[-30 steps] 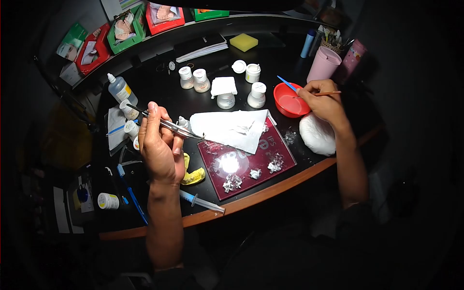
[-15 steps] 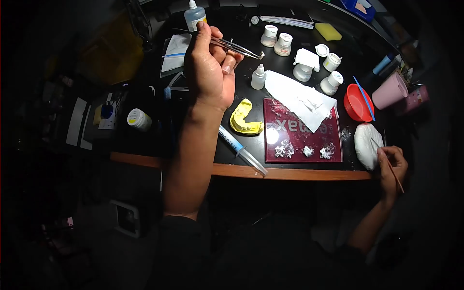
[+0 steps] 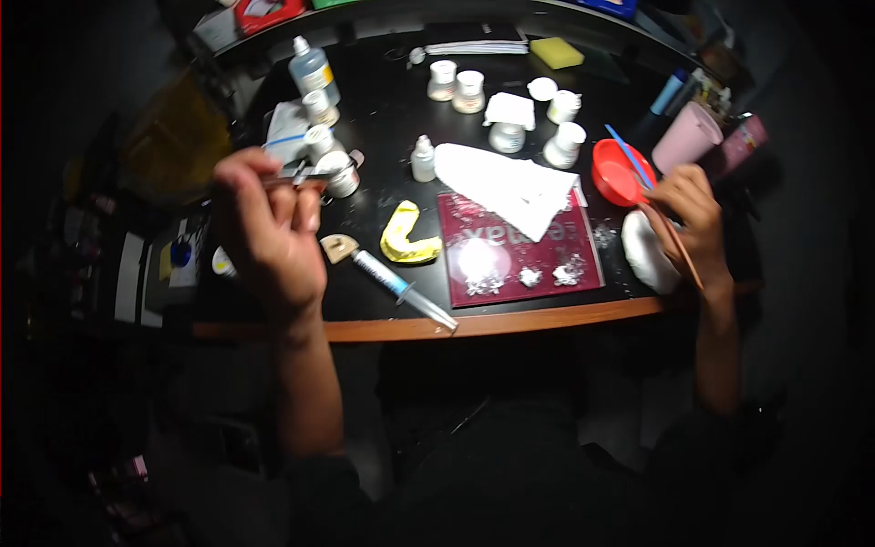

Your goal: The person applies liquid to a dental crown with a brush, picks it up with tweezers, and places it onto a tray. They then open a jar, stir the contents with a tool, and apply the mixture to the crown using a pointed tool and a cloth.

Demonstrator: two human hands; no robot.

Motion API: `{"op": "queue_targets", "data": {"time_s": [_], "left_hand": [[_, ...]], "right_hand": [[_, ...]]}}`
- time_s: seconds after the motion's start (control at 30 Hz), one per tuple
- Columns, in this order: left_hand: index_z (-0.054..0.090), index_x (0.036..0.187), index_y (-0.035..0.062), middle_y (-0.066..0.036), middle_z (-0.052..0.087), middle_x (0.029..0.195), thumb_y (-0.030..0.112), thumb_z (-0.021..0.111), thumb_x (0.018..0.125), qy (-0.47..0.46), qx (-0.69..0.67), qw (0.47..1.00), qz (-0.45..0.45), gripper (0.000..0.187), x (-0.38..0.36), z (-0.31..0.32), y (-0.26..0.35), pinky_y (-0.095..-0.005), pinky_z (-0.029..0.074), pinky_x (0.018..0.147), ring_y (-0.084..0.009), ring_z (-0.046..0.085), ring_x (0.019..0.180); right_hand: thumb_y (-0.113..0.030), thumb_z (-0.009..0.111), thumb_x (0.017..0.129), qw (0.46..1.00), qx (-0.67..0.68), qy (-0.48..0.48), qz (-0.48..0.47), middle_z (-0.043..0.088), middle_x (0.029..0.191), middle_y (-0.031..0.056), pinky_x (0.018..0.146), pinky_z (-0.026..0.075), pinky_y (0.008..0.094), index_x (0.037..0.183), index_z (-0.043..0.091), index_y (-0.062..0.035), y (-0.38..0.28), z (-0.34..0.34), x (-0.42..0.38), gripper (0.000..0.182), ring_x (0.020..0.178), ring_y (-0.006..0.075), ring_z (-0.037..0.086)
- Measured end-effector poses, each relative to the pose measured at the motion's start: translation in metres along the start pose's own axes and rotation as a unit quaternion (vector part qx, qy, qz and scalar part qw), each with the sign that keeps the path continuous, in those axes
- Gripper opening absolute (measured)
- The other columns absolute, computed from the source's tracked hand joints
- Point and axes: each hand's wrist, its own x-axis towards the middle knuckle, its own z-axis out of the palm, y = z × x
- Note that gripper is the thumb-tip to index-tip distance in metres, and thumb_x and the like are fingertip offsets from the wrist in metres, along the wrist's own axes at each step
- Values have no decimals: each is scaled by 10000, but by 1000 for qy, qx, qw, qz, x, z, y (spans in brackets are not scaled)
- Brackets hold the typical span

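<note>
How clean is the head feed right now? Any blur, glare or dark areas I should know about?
Head view: the left hand and its tweezers are motion-blurred; a bright glare spot sits on the maroon slab; corners fall to black vignette; fisheye bends the desk edge; the right hand with its brush is sharper.

Dim scene lit from overhead by one small source; a bright glare spot sits on the maroon mixing plate [image 3: 518, 251], well to the right of the left hand [image 3: 264, 223]. The left hand and the tweezers [image 3: 301, 173] it grips are smeared by motion blur. Heavy vignetting blackens all corners; fisheye distortion bows the desk edge [image 3: 510, 321] below both hands.
</note>
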Motion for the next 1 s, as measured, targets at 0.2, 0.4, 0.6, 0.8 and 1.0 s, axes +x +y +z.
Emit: {"op": "queue_targets", "data": {"time_s": [0.2, 0.4, 0.6, 0.8, 1.0], "left_hand": [[566, 1039, 29, -47, 498, 750, 445, 410, 1131, -15, 142, 981, 131, 454, -48, -9, 26, -225, 389, 521, -67, 319, 541], [544, 1031, 48, 14, 346, 611, 464, 396, 1130, 50, 124, 990, 54, 453, -76, -34, 34, -244, 411, 512, -83, 345, 526], [555, 1042, 110, 56, 336, 619, 489, 440, 1117, 129, -8, 990, -52, 403, -95, -34, 23, -260, 482, 725, -59, 314, 515], [589, 1005, 133, 73, 345, 618, 460, 472, 1115, 141, -153, 966, -155, 364, -109, -25, 15, -268, 517, 816, -42, 351, 524], [591, 1000, 132, 75, 326, 608, 448, 510, 1105, 174, -217, 937, -211, 342, -117, -18, 11, -279, 519, 827, -39, 352, 535]], "right_hand": [[0, 737, 748, 991, -90, -46, -90, 666, 890, 94, 856, 553, 397, 905, 731, -27, 48, 47, 44, 159, 1038, 291, 638], [-27, 715, 760, 985, -124, -80, -84, 688, 934, 88, 907, 529, 407, 935, 758, -36, 51, 66, 50, 181, 1132, 284, 626], [19, 744, 719, 984, -132, -93, -70, 693, 886, 91, 887, 509, 403, 876, 757, -26, 49, 72, 49, 164, 1115, 280, 628], [17, 743, 724, 981, -148, -105, -62, 687, 856, 86, 862, 490, 391, 838, 748, -27, 46, 68, 47, 122, 1036, 265, 629], [26, 734, 734, 982, -156, -91, -54, 678, 843, 85, 876, 480, 388, 839, 748, -30, 46, 64, 46, 120, 1001, 257, 623]]}}
